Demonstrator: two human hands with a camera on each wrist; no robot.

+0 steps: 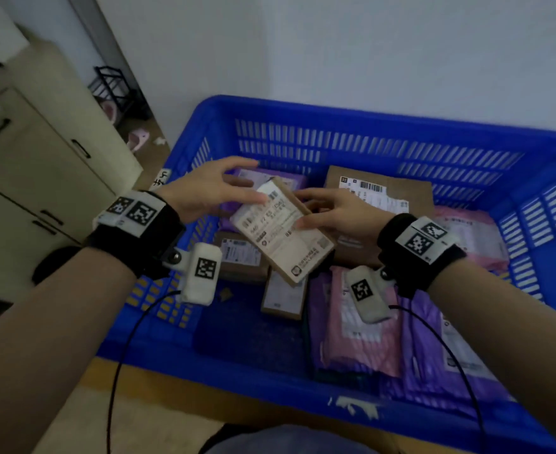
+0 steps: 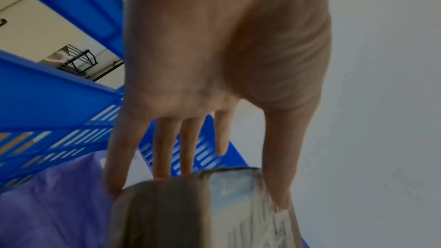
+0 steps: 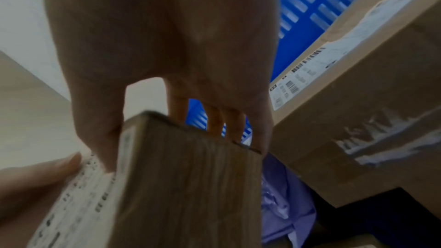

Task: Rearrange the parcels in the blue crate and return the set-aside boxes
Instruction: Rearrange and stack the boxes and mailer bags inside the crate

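A slim cardboard box [image 1: 281, 229] with a white label is held above the middle of the blue crate [image 1: 381, 108]. It is pinched at its far end by the left hand [image 1: 209, 191] and along its right edge by the right hand [image 1: 339, 213], thumbs on the label. It seems light and stiff; the edges are best gripped, since the label may be slippery.

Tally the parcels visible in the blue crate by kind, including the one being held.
Cardboard boxes: 4 (held box, large box, left box, small box)
Pink mailer bags: 2 (right pink bag, front pink bag)
Purple mailer bags: 2 (back purple bag, front purple bag); more may lie beneath
Total: 8
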